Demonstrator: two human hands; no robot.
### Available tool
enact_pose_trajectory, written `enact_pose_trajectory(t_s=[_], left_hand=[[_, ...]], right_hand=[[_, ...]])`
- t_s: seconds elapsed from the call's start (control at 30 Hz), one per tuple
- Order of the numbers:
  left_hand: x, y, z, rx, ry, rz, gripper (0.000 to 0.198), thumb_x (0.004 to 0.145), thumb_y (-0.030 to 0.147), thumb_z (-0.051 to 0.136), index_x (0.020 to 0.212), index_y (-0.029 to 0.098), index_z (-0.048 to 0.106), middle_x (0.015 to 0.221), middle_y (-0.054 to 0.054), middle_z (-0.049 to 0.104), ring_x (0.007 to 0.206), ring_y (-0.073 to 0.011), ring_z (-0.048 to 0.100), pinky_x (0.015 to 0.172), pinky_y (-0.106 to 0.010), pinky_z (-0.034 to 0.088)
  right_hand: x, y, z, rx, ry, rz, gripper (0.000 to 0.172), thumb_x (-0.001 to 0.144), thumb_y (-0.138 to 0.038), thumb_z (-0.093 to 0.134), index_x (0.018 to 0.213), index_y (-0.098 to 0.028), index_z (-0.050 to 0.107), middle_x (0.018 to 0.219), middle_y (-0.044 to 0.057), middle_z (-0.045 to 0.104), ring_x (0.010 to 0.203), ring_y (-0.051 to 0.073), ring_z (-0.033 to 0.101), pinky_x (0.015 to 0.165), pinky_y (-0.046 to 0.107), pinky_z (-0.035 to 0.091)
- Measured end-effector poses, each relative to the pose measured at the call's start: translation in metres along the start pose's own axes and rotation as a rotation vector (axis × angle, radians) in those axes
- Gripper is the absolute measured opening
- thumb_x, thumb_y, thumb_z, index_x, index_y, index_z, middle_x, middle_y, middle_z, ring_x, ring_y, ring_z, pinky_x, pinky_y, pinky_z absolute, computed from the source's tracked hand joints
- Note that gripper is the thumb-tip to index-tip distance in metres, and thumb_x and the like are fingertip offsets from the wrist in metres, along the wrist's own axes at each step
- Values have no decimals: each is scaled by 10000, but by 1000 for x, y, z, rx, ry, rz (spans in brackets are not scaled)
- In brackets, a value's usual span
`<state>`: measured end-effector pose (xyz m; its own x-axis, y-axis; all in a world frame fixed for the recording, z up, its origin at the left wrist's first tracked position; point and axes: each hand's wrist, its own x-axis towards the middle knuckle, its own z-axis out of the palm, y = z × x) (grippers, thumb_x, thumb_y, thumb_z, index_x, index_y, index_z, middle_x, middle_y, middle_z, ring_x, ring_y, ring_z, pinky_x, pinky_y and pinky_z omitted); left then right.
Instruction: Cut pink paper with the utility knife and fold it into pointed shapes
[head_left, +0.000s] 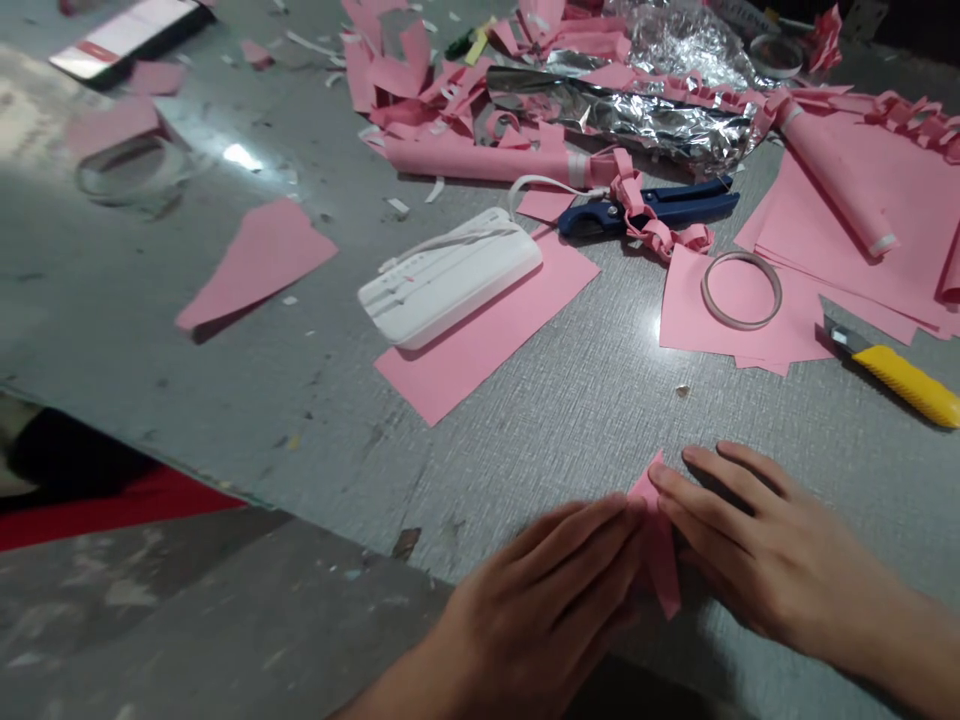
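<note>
A small folded pink paper lies on the grey surface near its front edge, between the two hands. The left hand and right hand lie flat on it. Each grip is spread, fingers straight and close together, pressing the paper down rather than pinching it. Behind them are a power bank on a pink sheet, a tape ring, a yellow knife, blue cutters and foil.
</note>
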<state>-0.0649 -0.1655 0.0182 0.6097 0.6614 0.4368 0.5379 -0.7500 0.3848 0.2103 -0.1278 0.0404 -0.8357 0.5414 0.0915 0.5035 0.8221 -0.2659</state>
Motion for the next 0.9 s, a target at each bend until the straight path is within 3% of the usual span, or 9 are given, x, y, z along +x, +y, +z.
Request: enact_pose_trajectory(t_s=[0.13, 0.23, 0.3, 0.4, 0.63, 0.9], left_hand=[[2, 7, 1, 83, -15, -20, 408, 1193, 327, 438, 1224, 110, 783, 1343, -91, 802, 1350, -211, 686, 1375, -355, 320], [4, 17, -2, 196, -34, -21, 396, 1189, 320, 464, 1198, 106, 796, 1308, -85, 816, 1305, -215, 701, 1424, -398, 200], [7, 22, -4, 245, -52, -22, 380, 1183, 302, 483, 1200, 91, 799, 1280, -89, 825, 1288, -221, 709, 1431, -417, 182], [10, 25, -5, 238, -58, -12, 368, 1182, 278, 491, 1207, 69, 793, 1257, -93, 828, 1284, -224, 720, 1419, -398, 232], [15, 16, 5, 127, -15, -20, 319, 1167, 237, 570, 1296, -6, 732, 1302, -149, 796, 1347, -271, 701, 1265, -359, 483], [13, 16, 4, 106, -1, -71, 324, 1191, 215, 504, 1305, 0, 719, 1336, -152, 776, 1373, -249, 669, 1238, -323, 494]], right_hand=[[1, 2, -3, -8, -9, -23, 471, 1086, -118, 473, 1531, -100, 625, 1669, 94, 591, 1461, 347, 550, 1178, 539, 505], [2, 1, -4, -17, 0, -31, 453, 1088, -122, 473, 1505, -93, 647, 1653, 102, 607, 1439, 356, 557, 1158, 546, 508], [3, 0, -3, -27, 21, -26, 431, 1097, -128, 470, 1478, -99, 670, 1638, 93, 623, 1422, 356, 561, 1164, 545, 489], [2, -2, -1, -40, 31, -20, 419, 1108, -140, 470, 1472, -100, 673, 1646, 91, 616, 1429, 351, 548, 1192, 540, 444], [3, 0, 1, -28, 29, -14, 438, 1130, -191, 452, 1516, -106, 638, 1648, 89, 614, 1431, 339, 532, 1193, 521, 401], [9, -1, -1, -15, 52, -11, 450, 1179, -214, 347, 1482, -91, 656, 1611, 96, 650, 1365, 328, 555, 1141, 522, 391]])
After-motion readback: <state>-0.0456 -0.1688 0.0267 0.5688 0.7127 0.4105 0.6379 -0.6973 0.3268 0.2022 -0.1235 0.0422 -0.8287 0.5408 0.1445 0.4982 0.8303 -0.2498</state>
